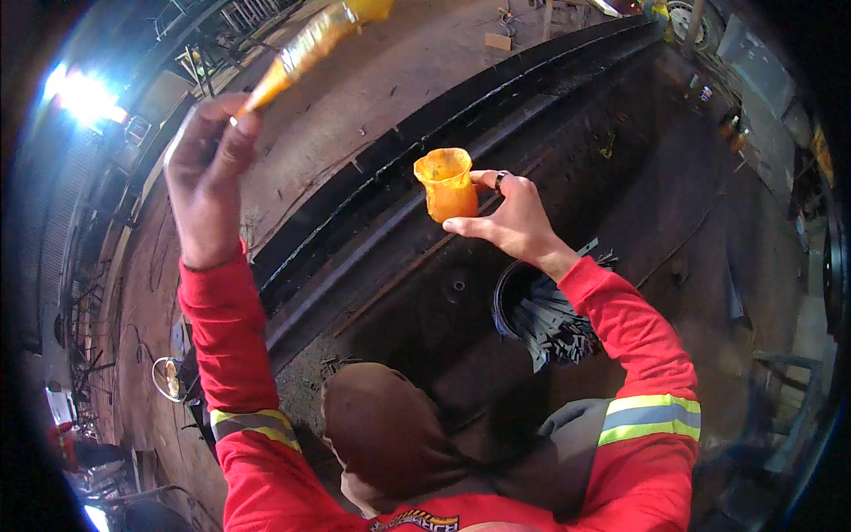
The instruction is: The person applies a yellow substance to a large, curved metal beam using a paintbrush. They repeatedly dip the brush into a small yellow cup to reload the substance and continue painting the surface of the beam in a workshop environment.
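Note:
Raised at the upper left, my left hand (213,173) pinches the thin orange end of a paintbrush (306,49). The brush slants up and to the right, with a shiny silvery middle and a yellow far end, blurred at the frame's top edge. My right hand (519,217) is closed around the side of a small orange-yellow cup (450,191), thumb low and fingers behind. This cup has a flared, uneven rim and a coated look; its mouth tips toward me. Its full contents cannot be made out. Brush and cup are well apart.
Long dark steel beams (390,226) run diagonally beneath my hands. Below my right forearm stands a bucket (502,306) full of flat metal strips (554,324). A small pail (168,377) with a wire handle is at the left. A bright lamp (84,96) glares at the upper left.

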The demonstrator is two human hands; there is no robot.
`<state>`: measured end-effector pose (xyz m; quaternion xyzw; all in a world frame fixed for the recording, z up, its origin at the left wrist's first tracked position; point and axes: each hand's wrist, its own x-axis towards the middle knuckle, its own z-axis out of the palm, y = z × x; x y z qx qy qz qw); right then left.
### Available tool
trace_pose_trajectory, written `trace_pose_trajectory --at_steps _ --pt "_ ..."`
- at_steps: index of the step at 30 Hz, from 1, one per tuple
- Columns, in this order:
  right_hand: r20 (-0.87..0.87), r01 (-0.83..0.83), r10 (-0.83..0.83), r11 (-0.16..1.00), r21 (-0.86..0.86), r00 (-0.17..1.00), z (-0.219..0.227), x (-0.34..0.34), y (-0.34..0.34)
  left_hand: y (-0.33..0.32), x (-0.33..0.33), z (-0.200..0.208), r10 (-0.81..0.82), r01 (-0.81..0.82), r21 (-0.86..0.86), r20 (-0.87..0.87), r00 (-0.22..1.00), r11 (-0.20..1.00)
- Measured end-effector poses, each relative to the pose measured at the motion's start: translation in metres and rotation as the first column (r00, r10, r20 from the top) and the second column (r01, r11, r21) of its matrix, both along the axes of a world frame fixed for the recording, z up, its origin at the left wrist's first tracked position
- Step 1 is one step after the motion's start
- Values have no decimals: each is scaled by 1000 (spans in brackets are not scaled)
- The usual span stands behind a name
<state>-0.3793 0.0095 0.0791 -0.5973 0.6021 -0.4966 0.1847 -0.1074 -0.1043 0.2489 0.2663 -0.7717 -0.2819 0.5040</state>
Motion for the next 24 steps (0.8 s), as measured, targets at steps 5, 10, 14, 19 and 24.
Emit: trace_pose_trajectory --at_steps 5,10,14,19,24 --pt "154 -53 53 999 2 987 12 -8 2 14 53 -58 83 -84 108 13 996 991" --pt "40 13 -14 999 32 999 -7 -25 2 56 149 -130 418 -431 -15 278 865 902" --pt "26 31 -32 999 37 999 -7 -14 -4 67 196 -169 439 -482 20 380 814 876" --pt "-52 23 -21 999 41 998 -3 -3 -4 40 192 -211 426 -516 51 499 755 855" --pt "-10 -1 2 996 84 1000 -6 1 0 14 196 -217 436 -554 53 555 708 831"
